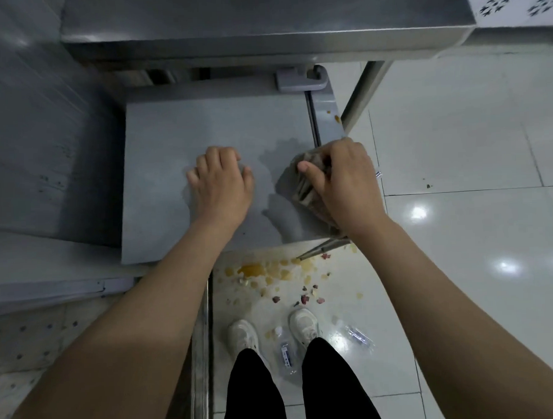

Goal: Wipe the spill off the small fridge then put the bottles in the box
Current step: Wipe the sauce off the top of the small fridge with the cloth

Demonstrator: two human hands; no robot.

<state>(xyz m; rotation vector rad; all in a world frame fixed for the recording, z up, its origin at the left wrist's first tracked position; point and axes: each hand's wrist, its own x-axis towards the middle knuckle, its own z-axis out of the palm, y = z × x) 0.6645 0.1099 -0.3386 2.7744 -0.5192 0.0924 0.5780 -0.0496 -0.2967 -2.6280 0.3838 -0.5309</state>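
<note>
Right now your right hand [340,175] grips a bunched rag [305,180] at the right edge of the fridge [203,124] top, thumb clamped over the wad. Your left hand [221,180] rests mid-top, fingers loosely bent, holding nothing. A damp patch [282,152] darkens the top between the hands. Orange drips [336,118] sit on the strip along the right edge, beyond the rag.

The rag is soft and limp, likely wet. It will fold and smear if you hold only a corner, so keep it wadded under the palm and press flat. The bottles are on the floor: one bottle [285,353] lies between your shoes [242,334], a second bottle [359,335] just right of them. Both look like small clear plastic, so they should be light, round and prone to roll. With the yellow spill [255,269] on the tiles near them, they may be slick. Take each round the body, not by the cap.

The box is nowhere in view, so you will have to look for it. Your left fingertips are tucked out of sight, and much of the rag is hidden under your right hand. I cannot tell whether the bottles are full or empty, nor whether the fridge front is soiled, since the top hides it.
</note>
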